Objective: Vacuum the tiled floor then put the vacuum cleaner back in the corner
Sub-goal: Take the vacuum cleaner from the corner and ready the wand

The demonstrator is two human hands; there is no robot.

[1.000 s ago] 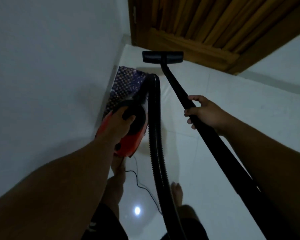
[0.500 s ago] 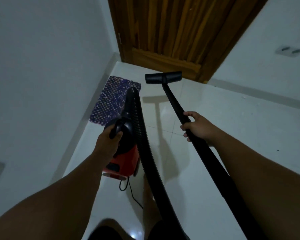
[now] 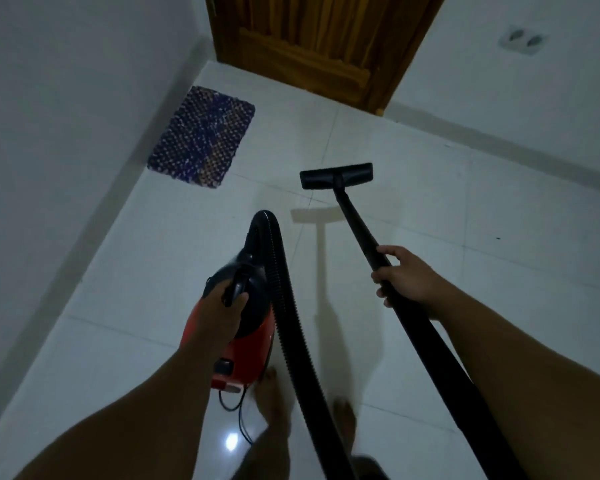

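My left hand [image 3: 222, 306] grips the black carry handle of the red and black vacuum cleaner [image 3: 246, 341], holding it off the white tiled floor [image 3: 430, 220]. A ribbed black hose [image 3: 288, 306] loops up from its front and runs down toward me. My right hand [image 3: 406, 275] grips the long black wand [image 3: 361, 233] about halfway along. The black floor nozzle [image 3: 336, 175] at its end is at or just above the tiles, its shadow beside it.
A blue and purple woven mat [image 3: 203, 136] lies by the left wall. A wooden door [image 3: 319, 43] closes the far corner. A double wall socket [image 3: 523, 39] sits on the right wall. A thin power cord [image 3: 241, 417] hangs below the cleaner near my bare feet [image 3: 271, 396].
The mat and door have drawn farther away in view, and the nozzle has come back from the door's threshold. Both hands keep their grips.
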